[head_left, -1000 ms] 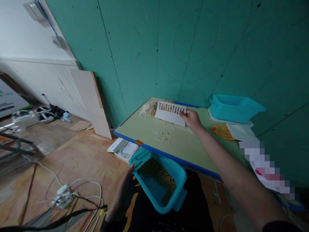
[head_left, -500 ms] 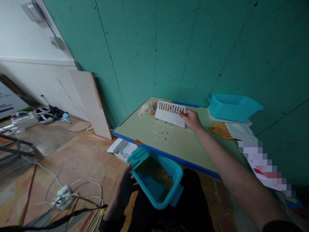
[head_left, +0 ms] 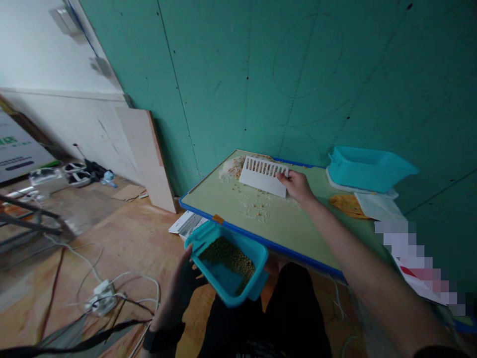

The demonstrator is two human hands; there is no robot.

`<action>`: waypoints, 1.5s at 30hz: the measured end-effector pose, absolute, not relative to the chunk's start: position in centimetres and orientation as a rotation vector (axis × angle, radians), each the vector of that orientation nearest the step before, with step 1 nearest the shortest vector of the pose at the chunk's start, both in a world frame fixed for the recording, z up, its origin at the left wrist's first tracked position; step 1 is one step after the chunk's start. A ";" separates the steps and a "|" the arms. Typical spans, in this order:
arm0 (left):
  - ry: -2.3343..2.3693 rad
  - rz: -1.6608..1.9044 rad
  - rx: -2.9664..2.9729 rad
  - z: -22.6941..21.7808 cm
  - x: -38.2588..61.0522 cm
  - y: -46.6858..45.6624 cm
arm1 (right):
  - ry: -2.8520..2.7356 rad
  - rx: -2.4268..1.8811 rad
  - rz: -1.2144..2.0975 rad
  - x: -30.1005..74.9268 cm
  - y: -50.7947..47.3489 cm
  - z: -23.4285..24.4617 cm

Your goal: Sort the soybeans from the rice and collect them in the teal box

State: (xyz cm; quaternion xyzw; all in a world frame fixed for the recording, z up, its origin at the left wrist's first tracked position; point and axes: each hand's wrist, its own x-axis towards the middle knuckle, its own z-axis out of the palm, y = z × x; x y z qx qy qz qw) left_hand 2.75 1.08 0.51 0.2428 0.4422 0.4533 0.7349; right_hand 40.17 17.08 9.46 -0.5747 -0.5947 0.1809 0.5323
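My left hand grips the left side of a teal plastic box just below the table's front edge; greenish-brown beans lie in it. My right hand reaches across the table and pinches the right end of a white slotted scraper, which stands on its edge. Behind the scraper, in the table's far left corner, lies a heap of white grains and tan bits. Loose grains are scattered in front of the scraper.
The table has a pale green top with a blue rim and stands against a green wall. A second teal tub, an orange cloth and papers lie at its right. Cables and a power strip cross the wooden floor.
The teal box in my left hand has moved left and up, closer under the table's edge. My right hand and the scraper have stayed about where they were.
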 end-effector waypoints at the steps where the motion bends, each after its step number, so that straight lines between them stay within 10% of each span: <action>1: 1.021 1.011 0.506 0.7 2.5 1.2 | -1.418 -1.371 0.428 40.0 17.2 9.4; 45: 1.012 1.083 0.504 2.1 0.5 2.6 | -1.277 -1.376 1.239 36.4 18.0 12.6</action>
